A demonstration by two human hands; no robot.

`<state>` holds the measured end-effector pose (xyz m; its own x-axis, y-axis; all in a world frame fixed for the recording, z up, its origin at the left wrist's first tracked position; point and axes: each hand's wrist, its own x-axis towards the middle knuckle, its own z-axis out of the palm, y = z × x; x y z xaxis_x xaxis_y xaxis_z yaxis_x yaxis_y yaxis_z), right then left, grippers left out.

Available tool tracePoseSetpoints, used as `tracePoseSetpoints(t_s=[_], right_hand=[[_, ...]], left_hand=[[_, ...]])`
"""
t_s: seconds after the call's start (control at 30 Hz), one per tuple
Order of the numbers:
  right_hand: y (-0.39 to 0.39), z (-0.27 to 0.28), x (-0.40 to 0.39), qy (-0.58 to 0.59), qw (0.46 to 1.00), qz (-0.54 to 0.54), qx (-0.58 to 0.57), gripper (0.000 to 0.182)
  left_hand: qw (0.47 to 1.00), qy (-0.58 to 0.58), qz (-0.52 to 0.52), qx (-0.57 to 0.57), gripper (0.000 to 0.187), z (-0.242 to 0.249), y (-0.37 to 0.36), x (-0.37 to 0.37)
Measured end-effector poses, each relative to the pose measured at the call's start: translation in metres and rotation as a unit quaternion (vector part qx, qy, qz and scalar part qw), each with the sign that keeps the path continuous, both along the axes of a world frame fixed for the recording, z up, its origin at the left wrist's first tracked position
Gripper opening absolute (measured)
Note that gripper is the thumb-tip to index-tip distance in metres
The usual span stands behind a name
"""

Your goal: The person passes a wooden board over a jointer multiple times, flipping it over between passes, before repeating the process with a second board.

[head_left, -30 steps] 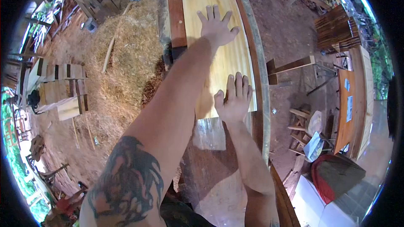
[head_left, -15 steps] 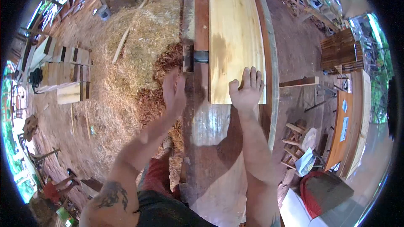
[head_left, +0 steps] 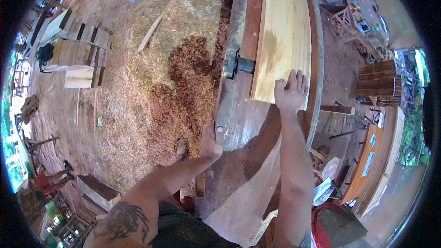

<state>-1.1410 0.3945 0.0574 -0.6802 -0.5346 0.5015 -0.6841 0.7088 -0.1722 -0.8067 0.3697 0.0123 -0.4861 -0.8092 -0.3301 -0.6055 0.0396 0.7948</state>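
Note:
A pale plank (head_left: 287, 27) with a darker patch lies flat along the bed of a jointer (head_left: 216, 202), close to the long fence (head_left: 314, 41) on its right. My right hand (head_left: 290, 94) rests on the plank's near end, palm down, fingers stretched forward over the wood. The dark cutter head (head_left: 245, 65) shows just left of the plank. Down at the bed's left edge is my left hand (head_left: 212, 142), thumb up at the edge, its other fingers mostly hidden.
Wood shavings (head_left: 183, 96) cover the floor left of the machine, with a thin wooden strip (head_left: 161, 18) on them. Stacked timber (head_left: 80, 59) stands farther left. On the right are a stack of dark boards (head_left: 377, 80) and an orange-brown panel (head_left: 363, 170).
My left hand has dropped back from near the cutter head to the bed's edge. My right hand stays on the plank's near end. The whole view has swung, shifting the machine rightward.

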Motion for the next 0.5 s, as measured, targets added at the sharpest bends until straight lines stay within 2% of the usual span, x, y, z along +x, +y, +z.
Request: tracePoseSetpoints(t_s=[0.13, 0.23, 0.5], right_hand=[[-0.012, -0.004, -0.014, 0.012, 1.000, 0.002, -0.001, 0.056], [-0.019, -0.006, -0.023, 0.018, 1.000, 0.007, -0.003, 0.056], [-0.036, -0.008, -0.042, 0.024, 1.000, -0.002, 0.003, 0.057]], left_hand=[[1.000, 0.006, 0.000, 0.017, 0.068, 0.017, -0.004, -0.003], [0.999, 0.033, 0.018, -0.011, 0.064, 0.005, 0.000, -0.002], [1.000, -0.004, 0.009, -0.014, 0.059, 0.001, 0.003, 0.000]])
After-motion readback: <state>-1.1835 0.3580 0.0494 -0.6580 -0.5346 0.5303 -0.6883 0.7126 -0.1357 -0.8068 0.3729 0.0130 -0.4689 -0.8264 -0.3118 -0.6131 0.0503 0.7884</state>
